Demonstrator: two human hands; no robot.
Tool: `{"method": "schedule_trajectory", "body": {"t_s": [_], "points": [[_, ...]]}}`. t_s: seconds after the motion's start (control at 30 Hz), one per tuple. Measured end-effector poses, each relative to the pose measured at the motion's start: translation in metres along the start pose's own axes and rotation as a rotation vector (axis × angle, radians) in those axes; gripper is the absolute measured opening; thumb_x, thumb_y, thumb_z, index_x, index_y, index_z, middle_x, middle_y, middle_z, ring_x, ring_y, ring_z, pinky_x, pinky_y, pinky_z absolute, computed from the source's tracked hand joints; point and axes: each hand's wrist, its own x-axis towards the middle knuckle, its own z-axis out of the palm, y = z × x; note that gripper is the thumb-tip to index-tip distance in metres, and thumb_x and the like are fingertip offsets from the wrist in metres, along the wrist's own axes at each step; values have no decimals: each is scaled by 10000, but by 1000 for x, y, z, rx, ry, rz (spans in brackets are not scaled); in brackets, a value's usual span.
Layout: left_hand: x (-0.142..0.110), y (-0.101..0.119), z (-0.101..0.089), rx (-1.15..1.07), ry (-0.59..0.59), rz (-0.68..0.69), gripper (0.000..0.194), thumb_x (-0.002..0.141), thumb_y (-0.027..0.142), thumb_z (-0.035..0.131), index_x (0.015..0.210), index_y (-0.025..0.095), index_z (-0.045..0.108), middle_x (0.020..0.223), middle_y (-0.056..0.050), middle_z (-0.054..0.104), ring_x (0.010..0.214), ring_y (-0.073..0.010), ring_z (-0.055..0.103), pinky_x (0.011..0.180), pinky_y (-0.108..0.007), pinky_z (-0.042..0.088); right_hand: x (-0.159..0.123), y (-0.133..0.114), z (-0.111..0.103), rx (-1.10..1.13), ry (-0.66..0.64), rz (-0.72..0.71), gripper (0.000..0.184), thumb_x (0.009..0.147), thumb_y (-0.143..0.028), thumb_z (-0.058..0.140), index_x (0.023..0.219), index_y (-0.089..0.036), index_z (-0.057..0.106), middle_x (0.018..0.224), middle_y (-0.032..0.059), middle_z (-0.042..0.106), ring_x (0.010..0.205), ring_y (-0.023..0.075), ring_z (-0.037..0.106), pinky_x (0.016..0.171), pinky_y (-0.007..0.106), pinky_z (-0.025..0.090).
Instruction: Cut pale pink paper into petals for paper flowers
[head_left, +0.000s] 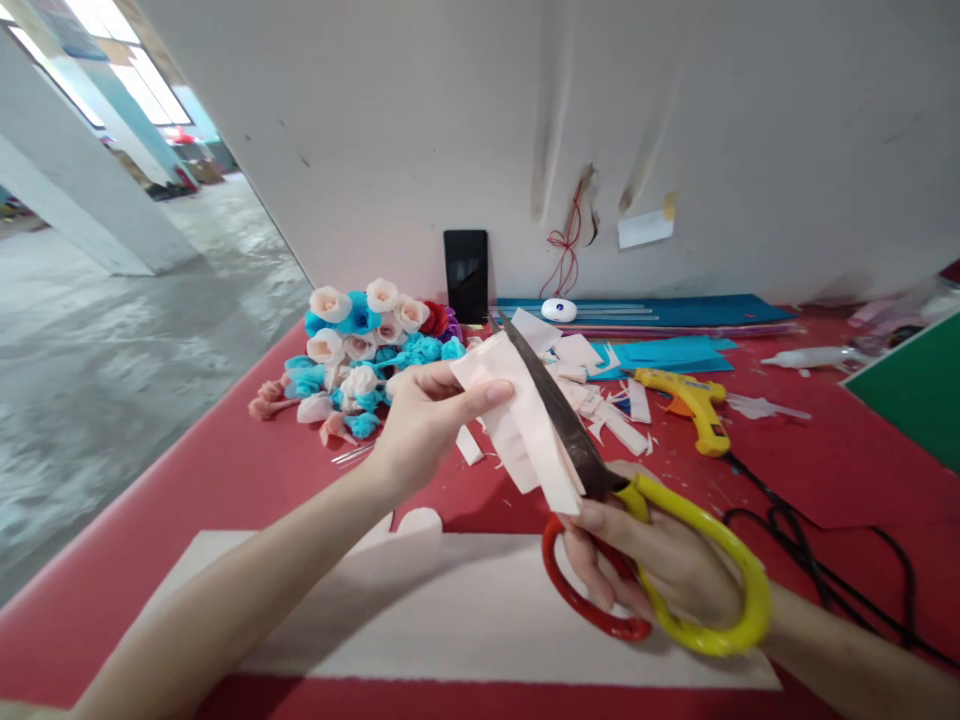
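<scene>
Pale pink crepe paper [517, 410], folded in layers, is pinched between the thumb and fingers of my left hand [427, 420]. My right hand [667, 560] grips scissors [559, 410] with one yellow and one red handle. Their dark blades lie along the right edge of the paper; whether they are fully closed is hard to see. My right thumb and fingers are also at the paper's lower corner. Beneath both hands, a large pale pink sheet [465, 610] lies on the red table, with a rounded piece [420, 522] at its far edge.
Pink, blue and red paper flowers [360, 350] are heaped at the left. A black phone [466, 275] leans on the wall. Paper scraps [607, 415], blue strips [660, 354] and a yellow glue gun [697, 405] with a black cord [787, 530] lie right. A green board [911, 390] stands far right.
</scene>
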Motion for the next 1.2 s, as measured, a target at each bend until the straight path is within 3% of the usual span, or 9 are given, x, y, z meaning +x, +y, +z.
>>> {"method": "schedule_trajectory", "body": {"t_s": [0.1,0.2,0.37,0.5,0.6,0.73,0.83,1.0,1.2], "points": [[3,0,-2,-20,-22,-27,133,563,291,775,596,178,712,614,-13,704,548,-131,633,556,-224,516,-2,11,-3,29,22,-32,580,868,-562,291,538,-152,534,409,-25,434,320,52,347,347,196,269],[5,-2,-5,-14,-100,-104,120,562,262,776,580,166,707,564,-9,685,517,-121,618,552,-222,506,-3,16,-2,58,58,-86,573,910,-510,199,644,-154,562,507,-6,489,444,76,445,468,210,374],[7,-8,-8,-10,-177,-151,79,586,215,762,576,161,705,555,-3,682,522,-110,607,562,-215,484,5,1,8,260,-44,-124,484,848,-580,323,693,-167,521,416,-48,445,301,53,310,321,171,300],[8,-10,-5,6,-189,-166,66,608,207,749,613,153,711,580,-10,686,543,-108,610,569,-205,477,7,-6,8,271,105,-49,472,813,-592,409,659,-157,504,388,-41,493,230,23,297,252,130,188],[12,-9,-6,29,-116,-172,112,608,238,747,601,141,692,576,-13,670,507,-97,587,531,-197,474,8,-11,3,245,277,-86,424,818,-575,414,707,-173,495,408,-33,533,226,28,319,252,127,197],[21,-8,-14,334,-70,-184,182,630,309,724,665,136,682,570,-12,637,458,-86,548,427,-171,421,13,-20,-10,192,479,-160,340,851,-501,400,760,-182,475,397,-35,534,232,38,352,275,138,216],[30,-13,-24,662,-128,-158,270,651,396,687,606,134,644,491,-7,593,399,-92,517,387,-180,382,18,-23,-20,129,523,-172,325,877,-467,359,766,-183,471,407,-28,547,232,46,364,275,147,227],[41,-27,-40,860,-123,-105,427,707,488,592,453,156,507,379,7,510,370,-102,472,394,-200,320,20,-21,-25,-5,526,-160,343,854,-506,368,764,-187,456,411,-29,538,242,57,371,272,160,246],[44,-31,-48,1095,-12,93,380,746,402,555,462,176,445,484,-2,480,499,-130,421,483,-249,192,18,-17,-31,-609,598,-80,284,840,-454,423,770,-187,491,468,-18,533,301,83,415,324,203,323]]}}
